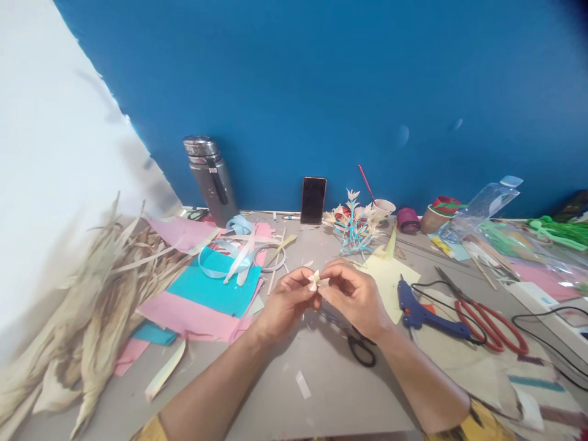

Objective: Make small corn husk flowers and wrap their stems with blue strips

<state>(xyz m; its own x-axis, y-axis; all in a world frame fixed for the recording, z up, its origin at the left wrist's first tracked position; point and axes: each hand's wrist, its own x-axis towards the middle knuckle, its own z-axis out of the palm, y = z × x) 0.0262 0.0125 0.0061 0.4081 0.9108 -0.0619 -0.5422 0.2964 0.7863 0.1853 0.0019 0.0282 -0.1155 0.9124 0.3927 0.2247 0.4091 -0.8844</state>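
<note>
Over the middle of the table, my left hand point(288, 301) is closed in a pinch on a small cream-coloured flower point(315, 280) that looks made of husk. From the other side my right hand point(353, 295) pinches the same flower, its fingertips at the petals. The flower's lower part is hidden by the fingers. Below my right hand lies a pair of black-handled scissors point(361, 351), partly covered by it. Just beyond the hands stands a bunch of similar pale flowers on blue stems point(353, 226).
Dried corn husks point(98, 306) and pink and blue sheets point(215, 282) cover the left side. A blue glue gun point(429, 318) and red-handled scissors point(489, 327) lie right, near a power strip point(551, 312). A flask point(212, 184), phone point(313, 201) and plastic bottle point(482, 208) stand along the wall.
</note>
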